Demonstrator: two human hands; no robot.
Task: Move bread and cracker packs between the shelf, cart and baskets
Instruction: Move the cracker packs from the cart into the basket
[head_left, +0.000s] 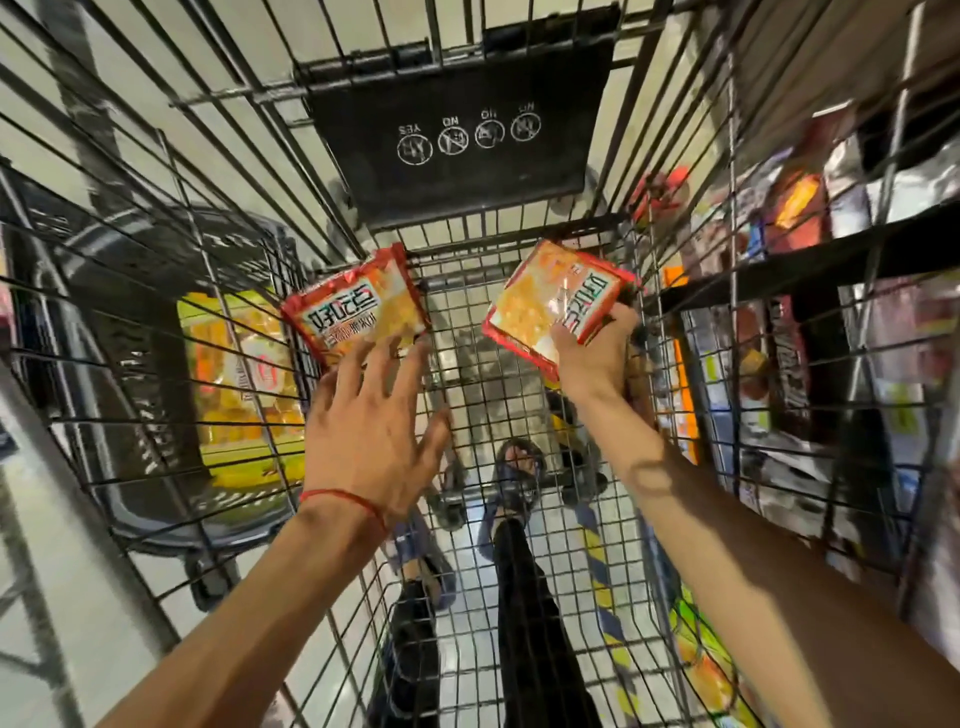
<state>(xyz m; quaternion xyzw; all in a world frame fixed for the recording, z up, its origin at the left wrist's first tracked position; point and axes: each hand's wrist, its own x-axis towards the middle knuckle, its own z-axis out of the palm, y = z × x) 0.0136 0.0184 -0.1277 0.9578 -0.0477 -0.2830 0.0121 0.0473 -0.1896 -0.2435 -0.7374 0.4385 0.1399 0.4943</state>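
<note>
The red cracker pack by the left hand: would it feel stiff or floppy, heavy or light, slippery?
Probably light: the right hand holds a matching pack by one end. Likely somewhat floppy, since the cracker pack is a thin, crinkled pouch. Its glossy film shows glare, so it may slide under the straight fingers of the left hand.

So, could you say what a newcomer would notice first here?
The right cracker pack, gripped by the right hand, and the left cracker pack, at the spread fingertips of the left hand, both inside the wire cart. Beyond them, the cart's black flap with white icons.
</note>
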